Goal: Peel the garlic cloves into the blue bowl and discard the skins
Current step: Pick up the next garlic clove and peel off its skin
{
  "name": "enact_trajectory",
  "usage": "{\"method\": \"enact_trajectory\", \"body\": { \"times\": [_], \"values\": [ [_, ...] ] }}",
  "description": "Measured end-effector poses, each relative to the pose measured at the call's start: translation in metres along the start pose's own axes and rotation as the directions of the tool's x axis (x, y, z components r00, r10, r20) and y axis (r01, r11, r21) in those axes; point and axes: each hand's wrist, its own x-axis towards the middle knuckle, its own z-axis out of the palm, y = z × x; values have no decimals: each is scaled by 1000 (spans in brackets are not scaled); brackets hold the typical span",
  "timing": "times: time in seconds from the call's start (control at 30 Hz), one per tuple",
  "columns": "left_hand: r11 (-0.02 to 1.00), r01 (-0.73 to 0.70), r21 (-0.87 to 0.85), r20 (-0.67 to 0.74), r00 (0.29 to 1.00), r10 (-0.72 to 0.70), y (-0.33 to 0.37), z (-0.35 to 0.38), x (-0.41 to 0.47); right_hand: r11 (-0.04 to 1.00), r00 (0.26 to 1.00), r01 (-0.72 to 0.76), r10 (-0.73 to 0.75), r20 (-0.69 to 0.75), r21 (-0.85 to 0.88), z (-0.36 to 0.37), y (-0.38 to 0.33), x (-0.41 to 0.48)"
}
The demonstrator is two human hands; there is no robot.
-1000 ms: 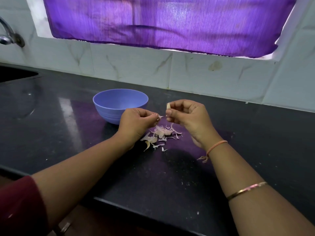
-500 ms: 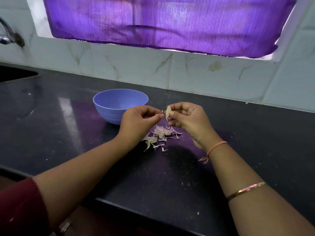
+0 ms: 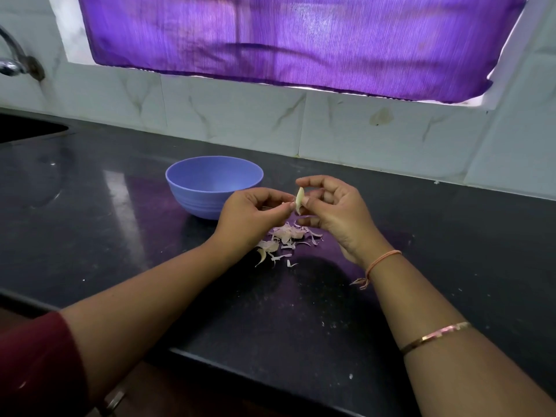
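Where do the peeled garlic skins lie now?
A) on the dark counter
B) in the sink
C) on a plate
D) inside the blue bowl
A: the garlic skins lie in a loose heap on the counter, beside the blue bowl.

A dark, glossy stone counter fills the middle and lower frame. A blue bowl stands upright on it, left of centre. Just to the bowl's lower right, at centre frame, lies a loose pile of pale garlic skins. Small white specks dot the counter in the lower middle and right.
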Motion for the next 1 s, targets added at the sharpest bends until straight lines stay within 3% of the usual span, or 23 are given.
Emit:
{"method": "enact_trajectory", "body": {
  "times": [0.27, 0.57, 0.87, 1.0],
  "values": [
    [998, 42, -38, 14, 999, -42, -2, 0, 0, 1000, 998, 5, -6, -55, -23, 0, 1, 2],
    [998, 59, -36, -3, 998, -59, -7, -2, 5, 1000, 1000, -14, 14, -18, 17, 0, 1, 2],
    [980, -29, 195, -42, 998, 38, -3, -3, 2, 1000, 1000, 21, -21, -10, -19, -2, -1, 1],
    [957, -66, 281, -43, 996, 81, -2, -4, 0, 973, 995, 99, -101, 0, -210, 0, -2, 1]
  ]
}}
